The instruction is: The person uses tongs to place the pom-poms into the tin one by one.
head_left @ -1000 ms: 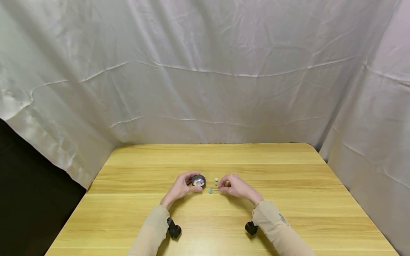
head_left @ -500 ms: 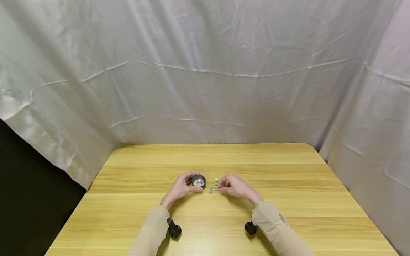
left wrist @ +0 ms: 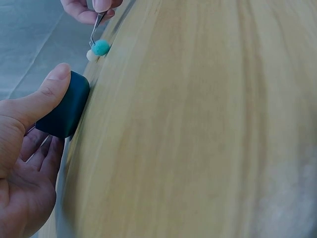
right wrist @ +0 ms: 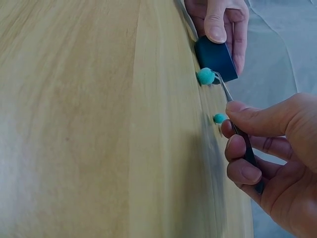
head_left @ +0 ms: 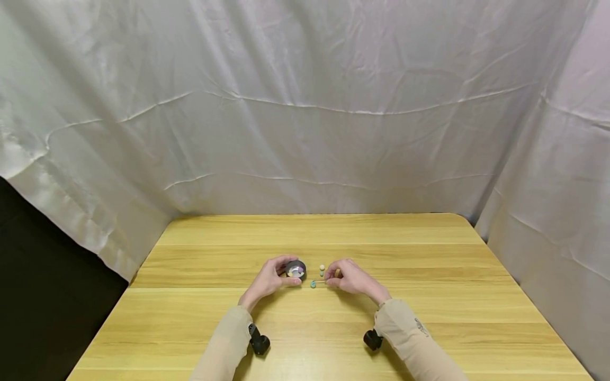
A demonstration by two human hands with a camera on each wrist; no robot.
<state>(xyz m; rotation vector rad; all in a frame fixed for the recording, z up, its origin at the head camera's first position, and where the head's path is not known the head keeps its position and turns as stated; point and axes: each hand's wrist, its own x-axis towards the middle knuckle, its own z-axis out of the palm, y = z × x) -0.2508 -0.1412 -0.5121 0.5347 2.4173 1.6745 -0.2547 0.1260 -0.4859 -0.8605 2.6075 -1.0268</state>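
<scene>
My left hand (head_left: 267,280) holds a small dark round dish (left wrist: 69,106), thumb on the near side and fingers on the far side. Its shiny inside shows pale yellow and purple patches in the head view. Between thumb and curled fingers, my right hand (head_left: 353,278) grips a pair of tweezers (right wrist: 250,153). Their bent tips are at a fuzzy teal pom-pom (right wrist: 205,76), which sits on the table just right of the dish. A smaller teal ball (right wrist: 219,118) and a cream ball (head_left: 322,267) lie behind it, near the right fingertips.
The light wood table (head_left: 305,338) stretches out around both hands. Pale grey curtains (head_left: 305,132) hang behind it and at the sides, with a black area (head_left: 43,296) at the left. A black wrist camera (head_left: 259,341) sits under each sleeve.
</scene>
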